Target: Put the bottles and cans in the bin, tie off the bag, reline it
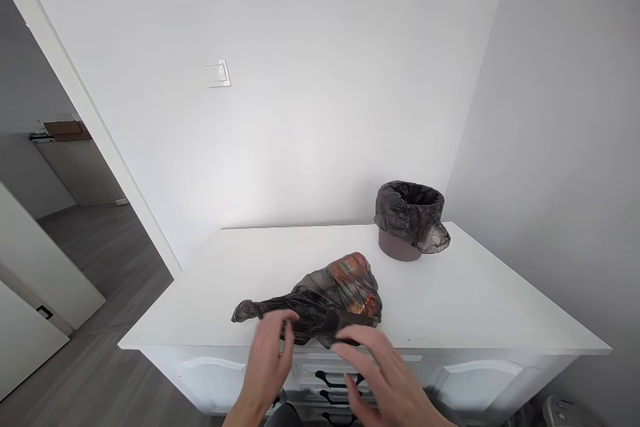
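Observation:
A thin black plastic bag (310, 293) lies on its side on the white cabinet top, its twisted end pointing left. Colourful orange and red packaging shows through its wide right end. My left hand (270, 357) is at the bag's near left side, thumb and forefinger apart; whether the fingertips touch the plastic I cannot tell. Just in front of the bag's near edge, my right hand (383, 373) has its fingers curved and spread, with nothing visible between them. A dark fold of the bag lies between the two hands.
At the back right of the white cabinet top (475, 293) stands a brown bin (397, 247) lined with a black bag. Drawers with black handles (333, 398) are below the front edge. A wall switch (219, 73) is above, and a doorway opens at the left.

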A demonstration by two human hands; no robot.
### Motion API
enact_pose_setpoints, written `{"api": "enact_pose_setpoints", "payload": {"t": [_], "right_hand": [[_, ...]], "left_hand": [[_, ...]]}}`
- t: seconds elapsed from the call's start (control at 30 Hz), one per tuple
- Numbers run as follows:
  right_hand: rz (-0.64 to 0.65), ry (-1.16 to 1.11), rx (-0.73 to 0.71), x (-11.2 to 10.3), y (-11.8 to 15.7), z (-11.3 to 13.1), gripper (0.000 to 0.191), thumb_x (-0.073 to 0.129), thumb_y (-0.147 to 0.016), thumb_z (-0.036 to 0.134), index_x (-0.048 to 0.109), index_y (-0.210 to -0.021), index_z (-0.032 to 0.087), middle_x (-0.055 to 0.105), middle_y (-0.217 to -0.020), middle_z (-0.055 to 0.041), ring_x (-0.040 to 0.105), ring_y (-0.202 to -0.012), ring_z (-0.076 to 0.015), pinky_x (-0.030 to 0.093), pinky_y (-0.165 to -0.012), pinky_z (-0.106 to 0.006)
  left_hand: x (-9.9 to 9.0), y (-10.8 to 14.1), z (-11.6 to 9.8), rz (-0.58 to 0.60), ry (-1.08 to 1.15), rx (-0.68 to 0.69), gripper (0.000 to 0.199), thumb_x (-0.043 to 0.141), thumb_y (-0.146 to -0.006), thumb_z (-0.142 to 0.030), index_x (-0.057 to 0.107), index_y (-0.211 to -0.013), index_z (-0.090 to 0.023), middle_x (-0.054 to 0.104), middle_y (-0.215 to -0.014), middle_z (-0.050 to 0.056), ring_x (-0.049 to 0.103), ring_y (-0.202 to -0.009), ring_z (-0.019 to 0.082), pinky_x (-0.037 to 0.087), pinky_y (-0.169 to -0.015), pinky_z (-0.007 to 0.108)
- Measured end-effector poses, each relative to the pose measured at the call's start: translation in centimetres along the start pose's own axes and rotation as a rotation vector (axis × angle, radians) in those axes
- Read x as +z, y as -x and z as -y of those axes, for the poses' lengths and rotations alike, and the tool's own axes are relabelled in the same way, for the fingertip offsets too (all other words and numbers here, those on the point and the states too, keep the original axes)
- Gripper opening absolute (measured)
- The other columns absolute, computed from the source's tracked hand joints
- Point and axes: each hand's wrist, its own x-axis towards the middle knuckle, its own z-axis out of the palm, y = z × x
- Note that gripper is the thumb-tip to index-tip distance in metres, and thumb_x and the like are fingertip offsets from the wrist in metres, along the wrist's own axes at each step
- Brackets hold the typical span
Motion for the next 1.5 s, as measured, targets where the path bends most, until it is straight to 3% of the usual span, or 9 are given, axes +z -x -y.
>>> {"api": "enact_pose_setpoints", "payload": {"t": [0.1,0.27,0.53,0.63,0.73,0.93,1.1,1.2,1.5], "right_hand": [[0.106,0.086,-0.026,1.4,-2.9,-0.3,0.059,0.051,-0.087,0.006,0.044,-0.143,0.024,0.062,-0.128,-0.0140,0.057,-0.124,-0.0325,0.050,-0.104,-0.054],[0.173,0.241,-0.011,3.1,-1.9,-3.1,0.041,0.059,-0.076,-0.003,0.058,-0.108,0.022,0.063,-0.096,-0.0076,0.059,-0.096,-0.0296,0.050,-0.094,-0.054],[0.185,0.076,0.051,1.2,1.8,-3.4,0.034,0.057,-0.073,-0.001,0.053,-0.096,0.025,0.058,-0.093,-0.0012,0.052,-0.089,-0.0223,0.047,-0.087,-0.042],[0.184,0.031,0.054,0.9,2.0,-3.4,0.036,0.056,-0.072,-0.002,0.053,-0.096,0.025,0.058,-0.093,-0.0006,0.052,-0.090,-0.0214,0.046,-0.085,-0.040],[0.167,0.015,0.035,1.3,2.1,-3.4,0.036,0.055,-0.070,-0.001,0.053,-0.095,0.024,0.058,-0.092,-0.0006,0.051,-0.089,-0.0206,0.046,-0.084,-0.038],[0.170,-0.020,0.034,2.0,2.6,-3.5,0.038,0.054,-0.067,-0.001,0.054,-0.096,0.024,0.057,-0.091,-0.0002,0.051,-0.089,-0.0201,0.046,-0.082,-0.036],[0.155,-0.074,0.155,1.1,2.6,-3.9,0.039,0.055,-0.070,-0.004,0.054,-0.095,0.025,0.059,-0.093,-0.0001,0.053,-0.091,-0.0207,0.046,-0.080,-0.034],[0.111,-0.088,0.212,0.9,2.4,-4.1,0.039,0.055,-0.072,-0.005,0.054,-0.096,0.025,0.060,-0.093,-0.0003,0.054,-0.091,-0.0214,0.047,-0.077,-0.033],[-0.042,-0.185,0.313,2.1,2.4,-4.2,0.034,0.048,-0.079,-0.002,0.055,-0.098,0.025,0.059,-0.092,-0.0028,0.057,-0.088,-0.0211,0.049,-0.076,-0.033]], "left_hand": [[1.3,0.1,-1.3,0.320,0.026,0.124,0.025,0.044,-0.099,-0.024,0.066,-0.109,-0.025,0.071,-0.106,0.011,0.067,-0.103,0.028,0.054,-0.090,0.042],[2.5,-0.1,-0.8,0.415,-0.057,0.147,0.027,0.035,-0.102,-0.025,0.062,-0.103,-0.024,0.069,-0.102,0.010,0.067,-0.094,0.026,0.053,-0.083,0.039],[4.5,-1.3,0.3,0.288,-0.072,-0.060,0.022,0.035,-0.102,-0.036,0.052,-0.102,-0.023,0.061,-0.098,0.009,0.066,-0.079,0.026,0.051,-0.065,0.035],[5.4,-1.7,0.5,0.211,-0.128,-0.022,0.025,0.042,-0.097,-0.030,0.057,-0.114,-0.019,0.059,-0.114,0.014,0.066,-0.093,0.029,0.053,-0.073,0.038],[6.0,-2.2,0.9,0.172,-0.230,0.036,0.025,0.049,-0.089,-0.022,0.065,-0.108,-0.018,0.064,-0.111,0.016,0.062,-0.106,0.035,0.051,-0.087,0.046],[6.6,-3.2,1.7,0.238,-0.273,0.030,0.020,0.050,-0.081,-0.011,0.069,-0.085,-0.019,0.074,-0.092,0.014,0.069,-0.094,0.034,0.050,-0.085,0.044],[4.6,-3.1,2.0,0.237,-0.224,0.022,0.024,0.045,-0.085,-0.014,0.068,-0.088,-0.022,0.076,-0.099,0.012,0.072,-0.095,0.030,0.053,-0.076,0.036],[2.7,-2.9,1.6,0.187,-0.212,-0.046,0.027,0.040,-0.092,-0.026,0.067,-0.087,-0.022,0.075,-0.088,0.011,0.072,-0.082,0.030,0.053,-0.066,0.036],[-3.8,-3.5,-2.3,-0.060,0.044,-0.194,0.032,0.045,-0.097,-0.055,0.057,-0.102,-0.025,0.072,-0.097,0.006,0.073,-0.084,0.026,0.057,-0.068,0.035]]}}
